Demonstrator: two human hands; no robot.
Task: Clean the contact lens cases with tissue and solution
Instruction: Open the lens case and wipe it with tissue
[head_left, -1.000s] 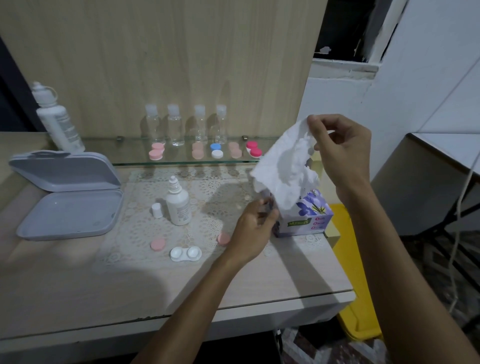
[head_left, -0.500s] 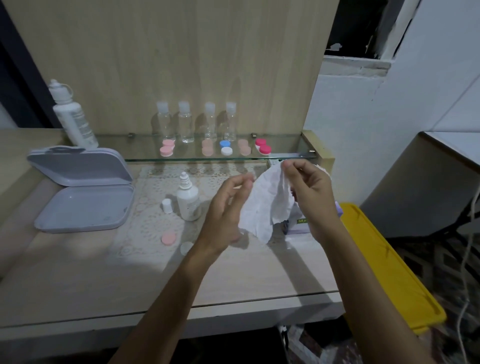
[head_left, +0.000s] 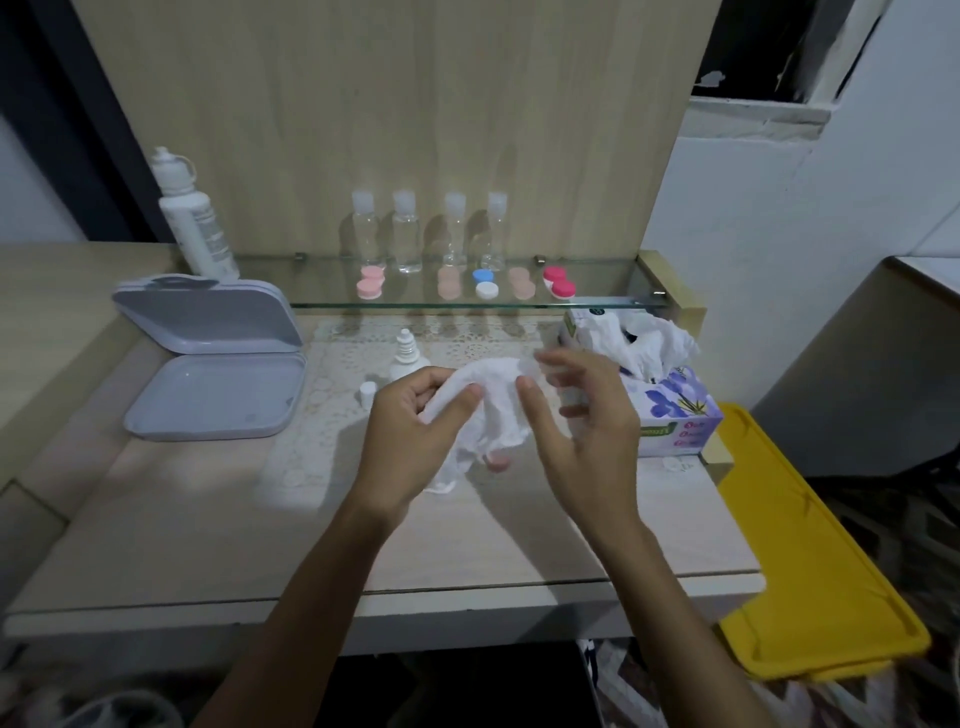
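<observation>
A white tissue (head_left: 491, 408) hangs between both hands above the lace mat. My left hand (head_left: 415, 439) pinches its left end between thumb and fingers. My right hand (head_left: 576, 415) holds the right end with fingers partly curled. Behind my left hand stands a small white solution bottle (head_left: 406, 352), its cap (head_left: 368, 391) off beside it. The white lens case on the mat is mostly hidden; only a white edge (head_left: 441, 487) and a pink cap (head_left: 500, 464) peek out under the tissue. Several more lens cases (head_left: 485, 283) sit on the glass shelf.
A tissue box (head_left: 670, 410) stands right of my hands. An open grey case (head_left: 213, 364) lies at left, a large solution bottle (head_left: 189, 218) behind it. Several clear small bottles (head_left: 408, 231) line the glass shelf (head_left: 311, 278). A yellow tray (head_left: 810, 561) sits beyond the table's right edge.
My right hand pulled the tissue from the box and brought it down. My left hand left the box and took the tissue's other end.
</observation>
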